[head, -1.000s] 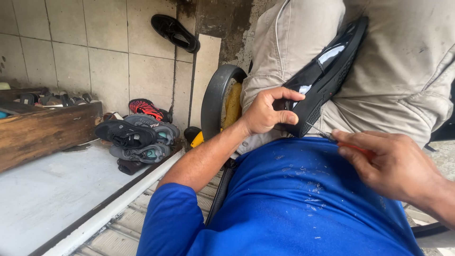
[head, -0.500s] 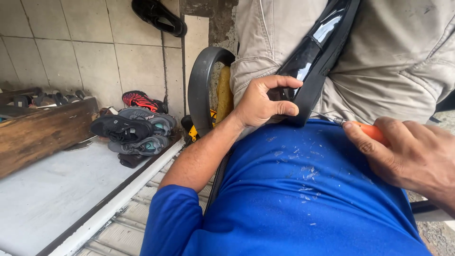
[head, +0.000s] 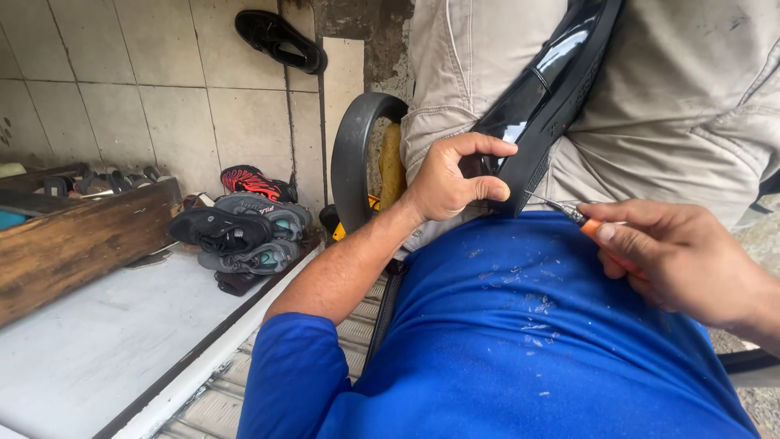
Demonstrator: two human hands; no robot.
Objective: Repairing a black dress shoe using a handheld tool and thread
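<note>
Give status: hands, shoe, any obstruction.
Left hand grips black shoe by its edge. Right hand holds awl, tip at shoe's edge. Nothing between tip and shoe.

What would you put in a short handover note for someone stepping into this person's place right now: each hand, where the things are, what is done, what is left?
Left hand: grips the glossy black shoe, braced against the lap.
Right hand: holds an orange-handled awl, metal tip at the sole edge.
Blue cloth across the lap carries pale flecks.
Done: cannot tell how far round the sole.
Left: probably carry on along the edge.
</note>
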